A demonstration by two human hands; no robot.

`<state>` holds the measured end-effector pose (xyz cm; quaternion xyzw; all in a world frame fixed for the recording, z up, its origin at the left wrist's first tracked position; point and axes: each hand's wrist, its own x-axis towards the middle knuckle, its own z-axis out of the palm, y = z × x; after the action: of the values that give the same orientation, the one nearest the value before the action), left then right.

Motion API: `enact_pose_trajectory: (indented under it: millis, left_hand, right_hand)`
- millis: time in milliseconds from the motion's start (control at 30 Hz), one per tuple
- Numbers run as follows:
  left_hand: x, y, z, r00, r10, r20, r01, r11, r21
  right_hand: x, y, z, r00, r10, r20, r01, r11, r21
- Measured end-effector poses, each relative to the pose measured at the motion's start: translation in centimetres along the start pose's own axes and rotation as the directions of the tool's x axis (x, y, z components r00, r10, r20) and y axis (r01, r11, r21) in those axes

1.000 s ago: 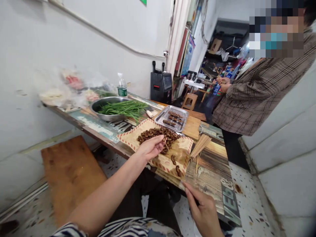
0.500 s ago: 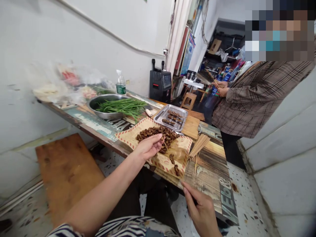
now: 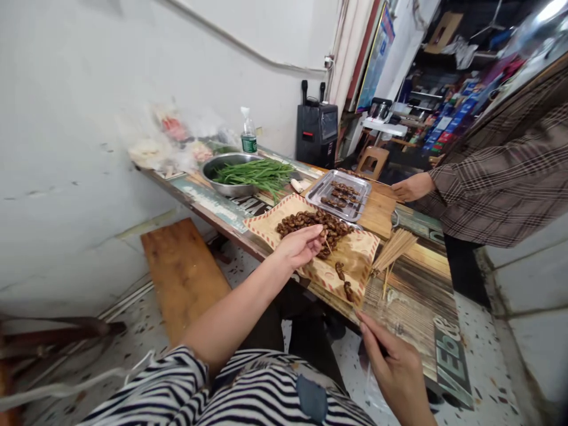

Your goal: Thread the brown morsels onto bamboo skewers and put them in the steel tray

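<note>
My left hand [image 3: 304, 245] is pinched at the upper end of a thin bamboo skewer [image 3: 329, 245], with a small brown silkworm pupa seemingly between thumb and fingertips. Lower down, my right hand [image 3: 393, 361] grips the skewer's other end beyond the table edge. Two brown pupae [image 3: 339, 271] sit apart along the stick. Beneath my left hand, a heap of glossy brown pupae [image 3: 299, 221] lies on oily paper with a red-striped border [image 3: 261, 223]. A bundle of bare bamboo skewers [image 3: 394, 249] rests on the table to the right of the paper.
Behind the paper, a metal tray [image 3: 314, 194] holds several filled skewers beside a wooden board [image 3: 381, 216]. A steel bowl [image 3: 228, 189] of green stalks, a bottle [image 3: 249, 133] and plastic bags stand leftward. A co-worker's hand [image 3: 415, 187] reaches over the board. A bench [image 3: 184, 266] stands at left.
The view has swung left, so the scene sits further right. The co-worker's hand has lowered from chest height toward the tray, with a skewer there. My hands keep nearly the same pose.
</note>
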<state>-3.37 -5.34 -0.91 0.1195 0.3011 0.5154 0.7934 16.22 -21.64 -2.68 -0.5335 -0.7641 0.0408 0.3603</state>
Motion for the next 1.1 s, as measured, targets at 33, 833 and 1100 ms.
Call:
enact_pose_trajectory:
  millis: [33, 833, 1100]
  left_hand:
    - [-0.01, 0.0, 0.01, 1.0, -0.001, -0.003, 0.0, 1.0, -0.003]
    - [-0.18, 0.02, 0.02, 0.999, -0.051, 0.015, 0.052, 0.998, -0.031]
    - [-0.19, 0.03, 0.11, 0.999, -0.033, -0.014, 0.033, 0.999, -0.006]
  right_hand:
    - [0.03, 0.04, 0.04, 1.0, -0.003, 0.001, 0.003, 1.0, -0.002]
    - [-0.13, 0.05, 0.02, 1.0, -0.005, 0.006, 0.005, 1.0, -0.021]
    - [-0.24, 0.33, 0.02, 1.0, -0.024, -0.013, 0.023, 0.999, -0.039]
